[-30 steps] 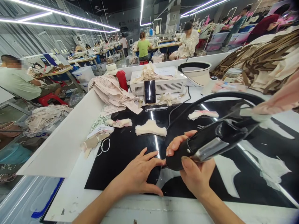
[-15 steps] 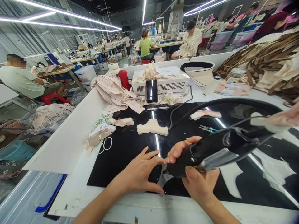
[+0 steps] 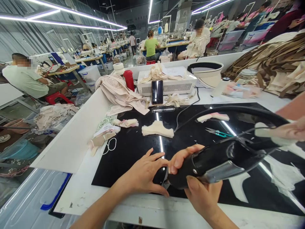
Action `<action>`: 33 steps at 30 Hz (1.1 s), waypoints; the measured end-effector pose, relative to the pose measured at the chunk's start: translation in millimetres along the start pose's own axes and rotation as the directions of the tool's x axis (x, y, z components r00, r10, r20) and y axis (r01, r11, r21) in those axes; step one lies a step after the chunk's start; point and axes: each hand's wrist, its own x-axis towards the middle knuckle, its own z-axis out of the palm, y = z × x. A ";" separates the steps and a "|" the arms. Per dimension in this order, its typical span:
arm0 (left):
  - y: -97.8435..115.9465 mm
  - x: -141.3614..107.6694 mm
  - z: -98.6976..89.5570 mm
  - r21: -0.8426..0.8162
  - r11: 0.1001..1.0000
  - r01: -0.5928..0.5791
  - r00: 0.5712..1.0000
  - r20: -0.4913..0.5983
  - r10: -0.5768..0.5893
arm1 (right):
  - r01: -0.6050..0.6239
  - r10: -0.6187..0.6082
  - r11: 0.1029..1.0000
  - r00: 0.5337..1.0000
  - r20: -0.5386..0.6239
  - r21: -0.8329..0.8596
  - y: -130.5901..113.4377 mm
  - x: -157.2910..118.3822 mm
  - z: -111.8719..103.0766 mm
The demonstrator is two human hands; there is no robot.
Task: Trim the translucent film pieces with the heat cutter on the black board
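My right hand is wrapped around a bulky black corded hand tool, whose exact kind I cannot make out. Its rounded front end points left and down over the black mat. My left hand lies at that front end, thumb and fingers spread around a glossy black rounded piece. Whether this piece belongs to the tool is hidden. Just beyond my hands rests a cream shaped fabric stack. Another person's hand reaches in from the right, close to the tool's rear and a pale piece.
Behind the mat stand a phone, a white vented box and a red cup. Thread snips lie at right, near white scraps. Fabric heaps sit at left. A black cord crosses the mat.
The view has shifted slightly, moving the background right. The tool's front end has dipped a little, with my right hand still around it. More of the other person's arm shows at right.
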 end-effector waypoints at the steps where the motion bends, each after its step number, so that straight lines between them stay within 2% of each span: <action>1: -0.3 -0.2 0.3 0.003 1.000 0.002 1.000 0.003 -0.002 | -0.008 0.008 1.000 1.000 0.011 0.007 -0.5 0.7 1.1; 5: -4.9 -2.0 2.8 0.018 1.000 -0.013 1.000 -0.024 0.013 | -0.004 0.001 0.999 0.998 0.064 0.049 -4.3 5.4 -0.2; 10: -7.3 -4.8 -2.0 0.126 0.988 -0.089 0.996 -0.003 0.090 | 0.064 -0.064 0.996 0.998 -0.010 0.060 -12.5 16.1 -17.3; 13: -9.1 -7.6 -9.1 0.208 0.974 -0.094 0.995 -0.015 0.099 | 0.097 -0.096 0.995 0.994 -0.059 0.019 -17.0 24.6 -28.2; 17: -19.9 -11.5 -15.2 0.320 0.947 -0.012 0.987 -0.145 0.062 | 0.114 -0.117 0.993 0.989 -0.095 -0.038 -20.0 30.4 -35.8; 20: -27.4 -11.7 -13.6 0.427 0.901 0.075 0.949 -0.308 0.067 | 0.122 -0.126 0.992 0.988 -0.086 -0.043 -18.7 29.2 -36.9; 22: -27.1 -9.7 -9.5 0.432 0.895 0.105 0.915 -0.395 0.083 | 0.126 -0.129 0.991 0.989 -0.077 -0.033 -16.2 27.9 -35.9; 24: -21.9 -5.9 -3.5 0.363 0.926 0.101 0.899 -0.432 0.071 | 0.134 -0.136 0.991 0.988 -0.070 -0.026 -13.1 28.2 -33.7; 28: -3.7 5.1 9.3 0.212 0.972 0.104 0.927 -0.375 -0.018 | 0.138 -0.139 0.990 0.986 -0.095 -0.015 -7.5 35.0 -27.8; 33: 15.5 20.8 19.2 0.190 0.962 0.198 0.944 -0.301 -0.135 | 0.143 -0.141 0.990 0.981 -0.133 0.003 -1.6 45.6 -22.9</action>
